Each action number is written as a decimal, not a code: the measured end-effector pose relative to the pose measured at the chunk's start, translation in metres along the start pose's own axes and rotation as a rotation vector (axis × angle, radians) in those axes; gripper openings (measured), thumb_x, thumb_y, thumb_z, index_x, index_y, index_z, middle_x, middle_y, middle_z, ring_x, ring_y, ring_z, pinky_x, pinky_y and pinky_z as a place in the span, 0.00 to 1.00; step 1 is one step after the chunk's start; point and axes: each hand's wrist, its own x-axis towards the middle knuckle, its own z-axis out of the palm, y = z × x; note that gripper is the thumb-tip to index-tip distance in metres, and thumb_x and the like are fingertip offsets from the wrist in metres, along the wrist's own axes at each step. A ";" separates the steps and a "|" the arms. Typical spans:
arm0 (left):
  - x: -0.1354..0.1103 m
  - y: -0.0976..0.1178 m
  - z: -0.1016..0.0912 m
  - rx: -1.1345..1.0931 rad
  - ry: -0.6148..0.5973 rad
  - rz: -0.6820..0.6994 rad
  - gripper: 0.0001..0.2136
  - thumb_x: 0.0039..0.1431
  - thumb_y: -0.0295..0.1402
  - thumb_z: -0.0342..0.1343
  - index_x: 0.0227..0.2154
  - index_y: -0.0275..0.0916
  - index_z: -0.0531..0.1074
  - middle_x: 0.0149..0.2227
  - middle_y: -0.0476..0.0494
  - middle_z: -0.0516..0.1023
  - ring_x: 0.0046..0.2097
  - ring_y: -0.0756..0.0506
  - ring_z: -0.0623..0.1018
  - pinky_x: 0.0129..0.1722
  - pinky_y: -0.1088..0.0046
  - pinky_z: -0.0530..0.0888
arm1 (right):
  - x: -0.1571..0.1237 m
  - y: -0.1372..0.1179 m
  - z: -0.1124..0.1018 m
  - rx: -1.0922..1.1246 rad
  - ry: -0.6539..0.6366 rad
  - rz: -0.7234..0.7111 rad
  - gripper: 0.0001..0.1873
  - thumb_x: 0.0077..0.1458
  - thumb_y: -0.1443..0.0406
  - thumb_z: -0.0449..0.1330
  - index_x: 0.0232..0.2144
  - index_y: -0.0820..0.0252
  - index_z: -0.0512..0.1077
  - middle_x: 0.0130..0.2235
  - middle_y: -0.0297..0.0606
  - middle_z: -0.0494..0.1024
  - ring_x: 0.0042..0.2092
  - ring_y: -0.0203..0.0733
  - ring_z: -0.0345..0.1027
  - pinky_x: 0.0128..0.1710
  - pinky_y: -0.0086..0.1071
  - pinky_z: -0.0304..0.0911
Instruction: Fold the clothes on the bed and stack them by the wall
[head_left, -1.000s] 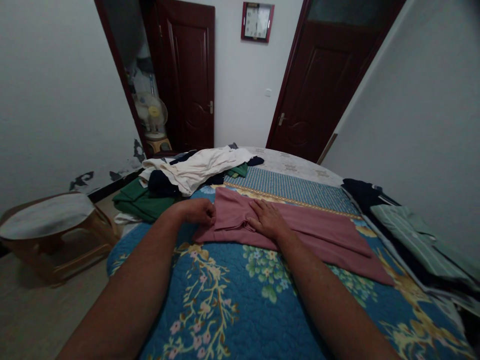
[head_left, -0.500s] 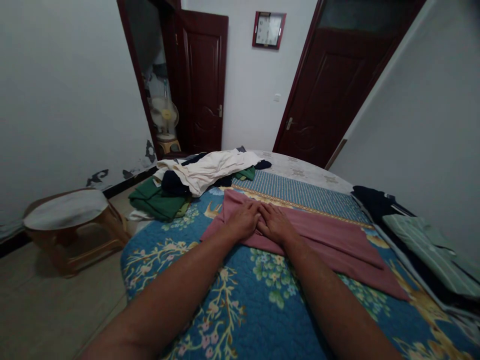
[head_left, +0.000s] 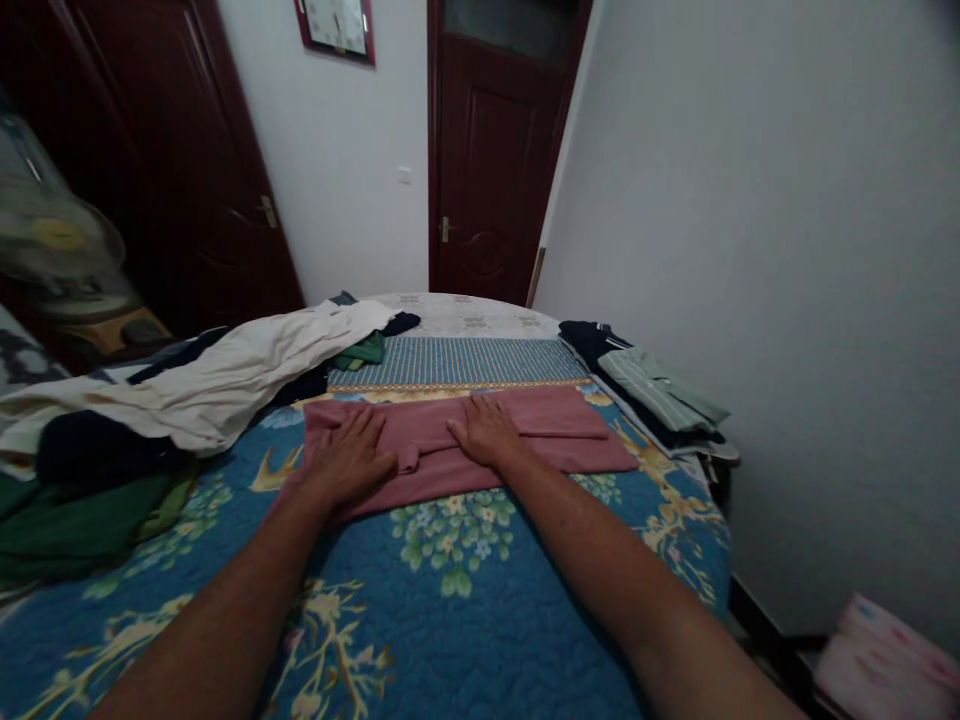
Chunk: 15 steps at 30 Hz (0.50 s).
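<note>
A folded pink garment (head_left: 555,440) lies across the blue flowered quilt (head_left: 450,600) on the bed. My left hand (head_left: 349,458) lies flat and open on the garment's left part, fingers spread. My right hand (head_left: 486,430) rests flat and open on its middle, next to a small fold of cloth between the two hands. Neither hand grips anything.
A heap of loose clothes, cream (head_left: 225,375), dark blue and green (head_left: 67,520), covers the bed's left side. Folded clothes (head_left: 652,395) are stacked at the right by the white wall. Dark red doors (head_left: 487,160) and a clock (head_left: 335,25) stand behind. A pink item (head_left: 885,665) lies on the floor at right.
The view has swung to the right. My two hands, touching in the middle of the garment half a second ago, have slid apart along it, the left one further left.
</note>
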 end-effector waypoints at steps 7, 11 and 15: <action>0.001 -0.003 -0.001 -0.001 -0.027 0.004 0.39 0.70 0.50 0.45 0.79 0.35 0.54 0.82 0.31 0.46 0.81 0.29 0.49 0.74 0.34 0.56 | -0.015 0.110 -0.029 -0.101 -0.015 0.145 0.40 0.75 0.43 0.44 0.74 0.63 0.62 0.77 0.54 0.59 0.78 0.58 0.49 0.76 0.56 0.42; -0.001 -0.005 0.000 -0.004 -0.019 0.024 0.39 0.70 0.50 0.45 0.79 0.37 0.54 0.82 0.31 0.46 0.81 0.28 0.49 0.74 0.34 0.56 | -0.019 0.172 -0.040 -0.165 -0.017 0.228 0.39 0.76 0.45 0.42 0.74 0.65 0.63 0.77 0.54 0.59 0.78 0.56 0.48 0.77 0.52 0.42; -0.007 -0.006 -0.003 -0.010 -0.023 0.056 0.39 0.70 0.49 0.46 0.79 0.38 0.54 0.82 0.33 0.46 0.81 0.29 0.48 0.75 0.37 0.55 | -0.017 0.209 -0.044 -0.185 -0.038 0.290 0.38 0.77 0.46 0.42 0.75 0.63 0.60 0.78 0.53 0.57 0.78 0.57 0.49 0.75 0.56 0.45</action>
